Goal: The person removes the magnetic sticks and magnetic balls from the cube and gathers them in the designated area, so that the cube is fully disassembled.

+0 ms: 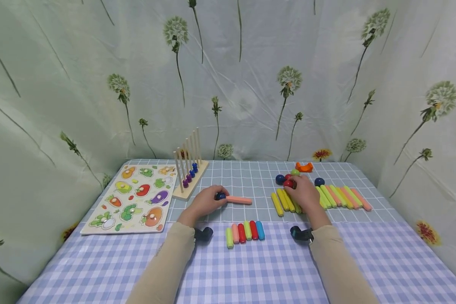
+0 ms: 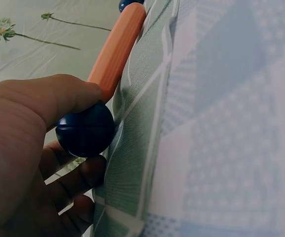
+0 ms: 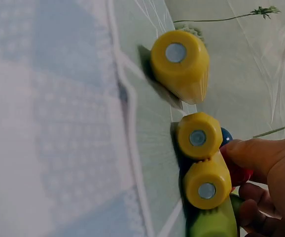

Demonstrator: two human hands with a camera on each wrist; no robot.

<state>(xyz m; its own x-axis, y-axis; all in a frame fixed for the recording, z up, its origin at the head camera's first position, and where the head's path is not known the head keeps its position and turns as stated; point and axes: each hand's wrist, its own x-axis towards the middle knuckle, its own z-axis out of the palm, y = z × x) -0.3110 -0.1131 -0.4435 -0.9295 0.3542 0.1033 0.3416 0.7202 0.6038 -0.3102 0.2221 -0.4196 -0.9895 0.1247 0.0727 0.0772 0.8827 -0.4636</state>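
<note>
In the head view my left hand [image 1: 206, 201] holds a dark blue ball [image 1: 220, 196] that sits against the near end of a salmon-orange magnetic stick [image 1: 240, 200]. Up close in the left wrist view, the thumb lies over the ball [image 2: 86, 132] at the stick's end [image 2: 117, 52], with fingers curled on the other side. Further right, my right hand [image 1: 305, 193] pinches a red ball [image 1: 288, 183] just behind several yellow sticks [image 1: 277, 204]. The right wrist view shows thumb and fingers on the red ball [image 3: 238, 172], beside yellow sticks [image 3: 207, 185] with round metal end discs.
Around the right hand lie a blue ball [image 1: 280, 179], a green ball [image 1: 295, 172] and an orange curved piece [image 1: 304, 167]. Colored sticks [image 1: 342, 197] line up at right, shorter sticks [image 1: 248, 231] in front. A peg stand [image 1: 180, 195] and vegetable puzzle board [image 1: 91, 230] occupy the left.
</note>
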